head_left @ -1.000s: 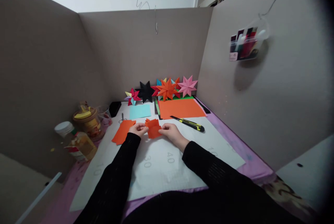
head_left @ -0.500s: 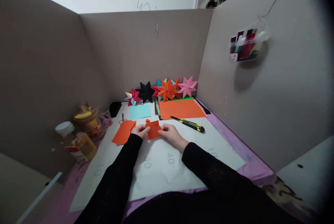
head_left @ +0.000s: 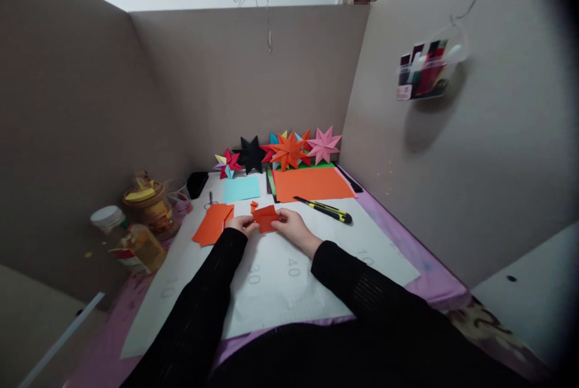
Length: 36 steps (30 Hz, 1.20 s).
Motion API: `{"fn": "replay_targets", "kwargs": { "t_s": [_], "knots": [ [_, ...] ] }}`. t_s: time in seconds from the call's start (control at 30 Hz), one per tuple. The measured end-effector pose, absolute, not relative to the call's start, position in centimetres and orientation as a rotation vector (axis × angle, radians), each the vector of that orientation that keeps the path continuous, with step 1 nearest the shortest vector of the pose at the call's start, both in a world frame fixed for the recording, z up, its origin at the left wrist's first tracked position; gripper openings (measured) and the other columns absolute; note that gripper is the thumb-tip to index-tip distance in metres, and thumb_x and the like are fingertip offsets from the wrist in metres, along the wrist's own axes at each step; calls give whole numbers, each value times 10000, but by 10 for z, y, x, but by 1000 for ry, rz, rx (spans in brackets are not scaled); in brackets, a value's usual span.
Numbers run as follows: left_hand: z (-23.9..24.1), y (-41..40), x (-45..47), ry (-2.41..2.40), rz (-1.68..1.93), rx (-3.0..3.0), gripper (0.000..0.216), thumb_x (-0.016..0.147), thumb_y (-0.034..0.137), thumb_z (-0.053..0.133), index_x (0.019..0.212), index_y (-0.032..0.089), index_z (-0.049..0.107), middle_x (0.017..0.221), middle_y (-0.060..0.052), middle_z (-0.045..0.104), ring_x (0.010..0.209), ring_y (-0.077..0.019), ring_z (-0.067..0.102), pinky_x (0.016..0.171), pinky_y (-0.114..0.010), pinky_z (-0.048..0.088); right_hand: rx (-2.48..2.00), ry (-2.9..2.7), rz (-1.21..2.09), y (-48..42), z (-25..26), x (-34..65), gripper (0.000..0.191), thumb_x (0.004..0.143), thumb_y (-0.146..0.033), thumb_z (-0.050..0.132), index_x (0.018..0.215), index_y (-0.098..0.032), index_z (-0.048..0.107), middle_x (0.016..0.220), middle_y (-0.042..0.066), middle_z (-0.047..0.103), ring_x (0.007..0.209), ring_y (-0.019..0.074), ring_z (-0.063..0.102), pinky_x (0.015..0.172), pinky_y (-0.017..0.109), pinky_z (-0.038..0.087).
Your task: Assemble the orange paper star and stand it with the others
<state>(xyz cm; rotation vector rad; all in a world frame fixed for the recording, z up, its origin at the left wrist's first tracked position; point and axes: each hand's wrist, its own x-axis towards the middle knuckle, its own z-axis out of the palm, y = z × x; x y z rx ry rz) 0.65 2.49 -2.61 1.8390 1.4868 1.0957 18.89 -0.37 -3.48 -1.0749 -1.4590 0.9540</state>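
Observation:
Both hands hold a small square of orange paper [head_left: 266,219] above the white sheet, with creases across it. My left hand [head_left: 243,225] pinches its left edge, and my right hand [head_left: 294,228] grips the right side between thumb and fingers. Just beyond the square lies a small folded orange piece [head_left: 254,207]. A stack of orange paper pieces [head_left: 212,224] rests beside my left hand. To the right, past my right hand, a yellow and black utility knife [head_left: 326,210] lies on the sheet. Small scissors [head_left: 210,201] lie behind the stack.
Folded paper stars [head_left: 289,149] lean on the back partition. Large orange sheets [head_left: 312,184] and a light blue sheet [head_left: 241,189] lie before them. At left stand a glue bottle [head_left: 138,246] and a brown tub [head_left: 151,210]. A clear holder [head_left: 423,71] hangs on the right partition.
The orange square has tilted in my hands, and my right fingers have shifted up its right edge. The whole view has moved slightly.

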Motion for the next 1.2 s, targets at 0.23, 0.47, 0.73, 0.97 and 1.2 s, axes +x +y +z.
{"fn": "replay_targets", "kwargs": {
  "t_s": [0.23, 0.47, 0.73, 0.97, 1.2],
  "knots": [
    [-23, 24, 6, 1519, 1050, 1940, 88, 517, 287, 682, 587, 247, 717, 608, -25, 670, 660, -237, 587, 674, -303, 425, -1019, -1461, 1023, -7, -32, 188, 289, 673, -164, 540, 953, -162, 611, 899, 50, 665, 787, 173, 613, 719, 297, 476],
    [-20, 27, 4, 1490, 978, 1958, 78, 490, 317, 674, 507, 241, 673, 518, -1, 610, 581, -201, 541, 573, -263, 382, -1074, -1459, 998, -4, -39, 189, 360, 661, -147, 552, 1016, -176, 600, 891, 49, 670, 819, 178, 619, 768, 319, 481],
    [-30, 27, 4, 1506, 967, 2154, 90, 584, 287, 648, 619, 232, 710, 619, -36, 640, 616, -217, 575, 612, -288, 406, -1071, -1554, 941, -6, -39, 189, 336, 704, -148, 510, 1028, -194, 587, 882, 28, 661, 747, 148, 599, 695, 272, 468],
    [-38, 38, 2, 1499, 848, 2239, 98, 576, 302, 659, 591, 220, 711, 578, -42, 615, 608, -245, 586, 579, -312, 410, -1129, -1622, 842, -1, -45, 188, 293, 729, -153, 474, 987, -197, 606, 800, 13, 652, 665, 138, 567, 622, 251, 435],
    [-37, 41, 4, 1492, 717, 2249, 138, 622, 302, 621, 579, 194, 695, 543, -21, 599, 534, -185, 546, 580, -292, 403, -1164, -1679, 788, -1, -45, 188, 302, 721, -130, 460, 967, -190, 624, 821, 16, 668, 666, 136, 573, 635, 245, 439]
  ]
}}
